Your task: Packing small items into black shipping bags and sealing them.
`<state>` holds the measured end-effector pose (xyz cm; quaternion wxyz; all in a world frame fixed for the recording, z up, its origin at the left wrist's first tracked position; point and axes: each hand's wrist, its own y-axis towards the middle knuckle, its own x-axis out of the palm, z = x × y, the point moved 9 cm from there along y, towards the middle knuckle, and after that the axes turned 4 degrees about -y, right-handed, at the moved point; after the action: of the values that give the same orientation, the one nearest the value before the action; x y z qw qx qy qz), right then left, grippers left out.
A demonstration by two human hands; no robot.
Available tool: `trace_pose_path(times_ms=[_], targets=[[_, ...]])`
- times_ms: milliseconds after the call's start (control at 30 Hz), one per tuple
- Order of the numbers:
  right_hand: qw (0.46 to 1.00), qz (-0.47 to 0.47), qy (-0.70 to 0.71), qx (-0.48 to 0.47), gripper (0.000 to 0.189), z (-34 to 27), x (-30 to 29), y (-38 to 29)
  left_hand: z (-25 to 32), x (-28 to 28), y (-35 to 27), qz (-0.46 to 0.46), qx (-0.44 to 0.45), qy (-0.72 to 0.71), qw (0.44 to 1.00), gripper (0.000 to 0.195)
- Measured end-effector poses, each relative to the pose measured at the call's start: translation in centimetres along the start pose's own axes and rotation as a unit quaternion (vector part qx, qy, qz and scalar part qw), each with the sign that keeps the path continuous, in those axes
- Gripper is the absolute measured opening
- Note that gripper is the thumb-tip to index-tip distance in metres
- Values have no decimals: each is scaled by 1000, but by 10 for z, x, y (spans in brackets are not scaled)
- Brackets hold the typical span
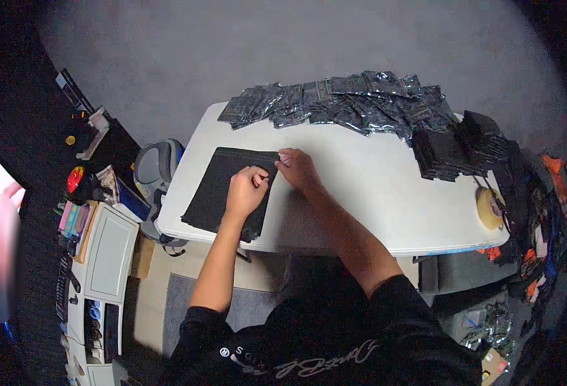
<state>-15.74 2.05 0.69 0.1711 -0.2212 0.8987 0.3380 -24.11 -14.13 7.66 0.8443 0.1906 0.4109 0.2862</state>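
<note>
A stack of flat black cloth pieces (pixel 211 193) lies on the left part of a white table (pixel 351 193). Over its right half is my left hand (pixel 249 188), its fingers curled; whether cloth is pinched in them is hard to see. My right hand (pixel 299 166) is at the stack's upper right corner, thumb and forefinger pinching the edge there. Beyond my hands, many dark items in clear plastic bags (pixel 336 101) overlap in a long pile along the far edge of the table.
More black folded cloth (pixel 452 149) is heaped at the table's right end. A roll of tape (pixel 489 208) sits near the right front corner. To the left stand a grey chair (pixel 155 166) and a white cabinet (pixel 106 251). Assorted clothing (pixel 544 241) is piled beyond the right side.
</note>
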Motion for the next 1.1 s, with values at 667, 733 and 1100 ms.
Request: trace_pose_path(times_ms=[667, 733, 1100], targets=[[992, 19, 128, 16, 25, 4, -7, -2, -35, 31, 60, -100, -47, -12, 994, 32], [995, -9, 88, 35, 27, 2, -3, -1, -40, 28, 57, -91, -51, -17, 994, 32], [995, -22, 96, 32, 37, 4, 6, -5, -39, 21, 51, -70, -44, -14, 996, 33]])
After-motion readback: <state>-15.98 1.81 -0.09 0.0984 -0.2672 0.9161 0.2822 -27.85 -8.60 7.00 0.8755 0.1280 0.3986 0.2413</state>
